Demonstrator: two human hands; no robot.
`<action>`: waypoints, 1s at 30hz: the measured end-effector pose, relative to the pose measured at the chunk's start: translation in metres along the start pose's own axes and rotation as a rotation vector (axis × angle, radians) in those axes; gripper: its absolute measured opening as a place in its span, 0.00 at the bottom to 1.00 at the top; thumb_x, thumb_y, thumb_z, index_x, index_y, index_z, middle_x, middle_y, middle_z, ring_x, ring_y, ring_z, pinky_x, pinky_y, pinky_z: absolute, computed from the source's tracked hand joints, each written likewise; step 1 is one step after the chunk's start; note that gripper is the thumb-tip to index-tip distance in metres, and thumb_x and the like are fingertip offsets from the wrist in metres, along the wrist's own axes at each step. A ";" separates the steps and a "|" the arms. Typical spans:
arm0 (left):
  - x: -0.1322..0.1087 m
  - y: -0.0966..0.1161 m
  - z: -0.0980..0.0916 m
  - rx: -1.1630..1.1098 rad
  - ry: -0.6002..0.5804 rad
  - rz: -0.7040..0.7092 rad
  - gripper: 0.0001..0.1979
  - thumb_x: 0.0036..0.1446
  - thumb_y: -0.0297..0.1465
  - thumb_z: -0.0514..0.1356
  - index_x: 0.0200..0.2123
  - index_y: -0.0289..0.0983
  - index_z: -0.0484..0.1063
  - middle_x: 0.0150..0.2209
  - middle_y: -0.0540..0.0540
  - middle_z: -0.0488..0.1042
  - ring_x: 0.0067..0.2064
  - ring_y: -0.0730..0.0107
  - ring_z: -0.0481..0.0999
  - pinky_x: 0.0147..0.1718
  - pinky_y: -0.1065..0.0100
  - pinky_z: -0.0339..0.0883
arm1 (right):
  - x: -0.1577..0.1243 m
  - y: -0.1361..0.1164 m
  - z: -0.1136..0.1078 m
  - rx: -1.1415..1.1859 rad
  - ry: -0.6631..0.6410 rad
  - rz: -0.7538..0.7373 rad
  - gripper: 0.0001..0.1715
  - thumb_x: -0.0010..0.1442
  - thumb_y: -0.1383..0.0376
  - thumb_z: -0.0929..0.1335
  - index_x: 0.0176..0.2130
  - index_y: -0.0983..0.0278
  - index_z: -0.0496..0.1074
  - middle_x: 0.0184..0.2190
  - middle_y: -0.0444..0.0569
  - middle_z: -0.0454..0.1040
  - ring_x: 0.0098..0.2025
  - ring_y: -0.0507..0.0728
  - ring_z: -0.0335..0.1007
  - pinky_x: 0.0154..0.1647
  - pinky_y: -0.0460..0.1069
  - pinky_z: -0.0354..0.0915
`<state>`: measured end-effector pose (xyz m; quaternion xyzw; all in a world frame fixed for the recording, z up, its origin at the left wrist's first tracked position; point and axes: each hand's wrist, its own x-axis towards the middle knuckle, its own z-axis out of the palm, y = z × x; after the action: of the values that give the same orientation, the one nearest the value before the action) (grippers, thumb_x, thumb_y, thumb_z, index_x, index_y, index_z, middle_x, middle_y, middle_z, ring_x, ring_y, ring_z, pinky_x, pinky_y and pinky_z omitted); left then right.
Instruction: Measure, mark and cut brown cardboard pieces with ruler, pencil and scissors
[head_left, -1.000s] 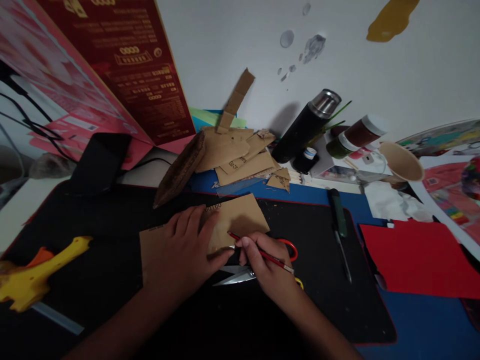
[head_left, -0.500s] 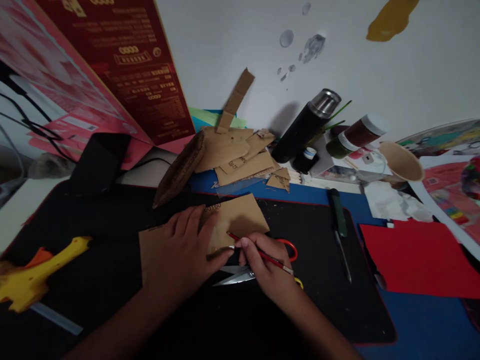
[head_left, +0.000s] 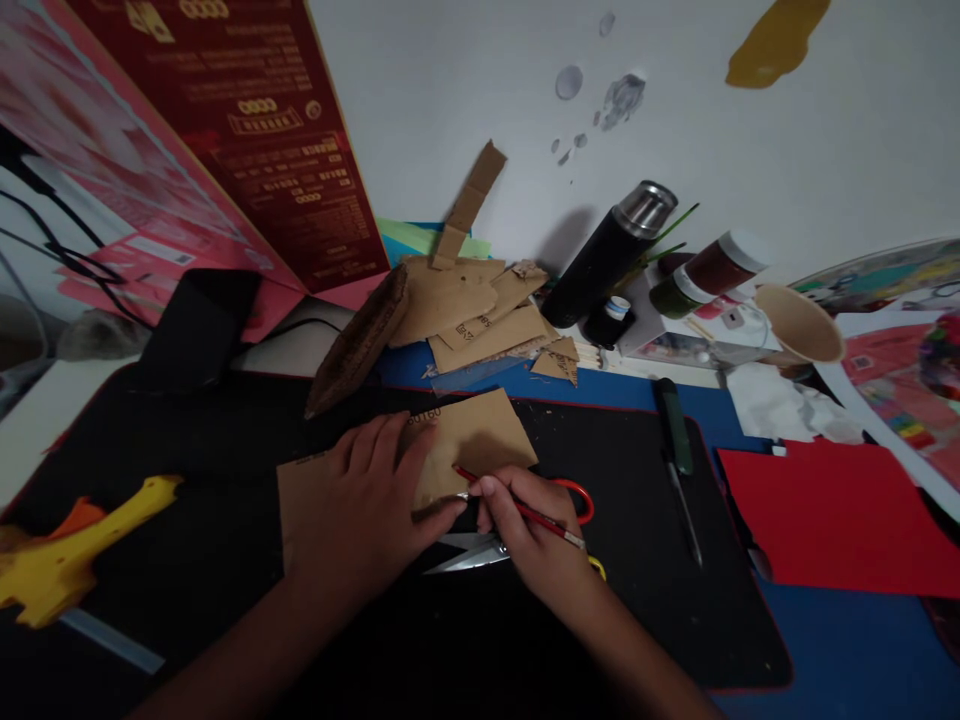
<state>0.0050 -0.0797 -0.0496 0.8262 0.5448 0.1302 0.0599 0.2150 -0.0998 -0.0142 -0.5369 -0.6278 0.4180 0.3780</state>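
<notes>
My left hand [head_left: 375,490] lies flat with fingers spread on a piece of brown cardboard [head_left: 487,430], which has printed characters along its far edge. In my right hand [head_left: 536,525] is a red pencil [head_left: 551,523], its tip pointing left over the cardboard. A pair of scissors [head_left: 472,555] rests partly beneath the right hand. Its blades point left, and a red handle loop and a bit of yellow show on the right. The lower part of the cardboard is hidden by my left hand.
A yellow glue gun [head_left: 90,545] lies at left on the black mat [head_left: 607,610]. To the right are a green-handled screwdriver [head_left: 679,460] and red paper [head_left: 840,515]. Cardboard scraps [head_left: 487,330], a black flask [head_left: 604,260] and paint jars [head_left: 712,275] stand along the back.
Both hands, the pencil and the cardboard keep practically the same place. The whole view has shifted very slightly.
</notes>
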 end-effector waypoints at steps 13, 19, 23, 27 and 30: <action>-0.007 -0.030 -0.008 -0.223 -0.051 0.005 0.45 0.66 0.55 0.64 0.78 0.42 0.58 0.77 0.33 0.61 0.75 0.38 0.64 0.67 0.41 0.67 | -0.007 0.010 -0.001 0.185 0.105 0.064 0.24 0.78 0.52 0.67 0.38 0.63 0.82 0.22 0.44 0.78 0.25 0.53 0.74 0.29 0.47 0.68; -0.025 -0.063 -0.022 -0.156 -0.008 0.102 0.54 0.60 0.61 0.66 0.80 0.44 0.53 0.79 0.35 0.58 0.78 0.38 0.60 0.71 0.38 0.61 | -0.008 0.009 -0.001 0.272 0.148 0.106 0.26 0.76 0.47 0.68 0.37 0.63 0.81 0.20 0.44 0.78 0.22 0.53 0.73 0.26 0.47 0.68; -0.042 -0.077 -0.009 -0.104 0.005 0.115 0.53 0.60 0.60 0.66 0.79 0.44 0.55 0.76 0.35 0.64 0.75 0.37 0.65 0.70 0.38 0.62 | -0.008 0.009 -0.001 0.273 0.157 0.103 0.27 0.75 0.45 0.69 0.37 0.63 0.81 0.20 0.44 0.78 0.22 0.53 0.73 0.25 0.47 0.68; -0.045 -0.077 -0.001 -0.104 0.021 0.077 0.46 0.61 0.56 0.66 0.76 0.43 0.62 0.74 0.34 0.67 0.73 0.36 0.67 0.67 0.39 0.64 | -0.011 0.009 -0.001 0.261 0.177 0.098 0.25 0.76 0.47 0.69 0.37 0.63 0.81 0.20 0.44 0.78 0.22 0.53 0.72 0.26 0.47 0.68; -0.041 -0.072 -0.003 -0.104 0.042 0.072 0.43 0.61 0.54 0.67 0.74 0.42 0.65 0.72 0.34 0.70 0.71 0.34 0.69 0.65 0.39 0.65 | -0.015 0.004 0.003 0.260 0.170 0.096 0.24 0.77 0.49 0.68 0.38 0.63 0.81 0.19 0.43 0.77 0.21 0.53 0.72 0.25 0.46 0.67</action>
<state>-0.0749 -0.0886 -0.0706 0.8381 0.5085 0.1777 0.0867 0.2159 -0.1143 -0.0189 -0.5464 -0.5078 0.4661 0.4758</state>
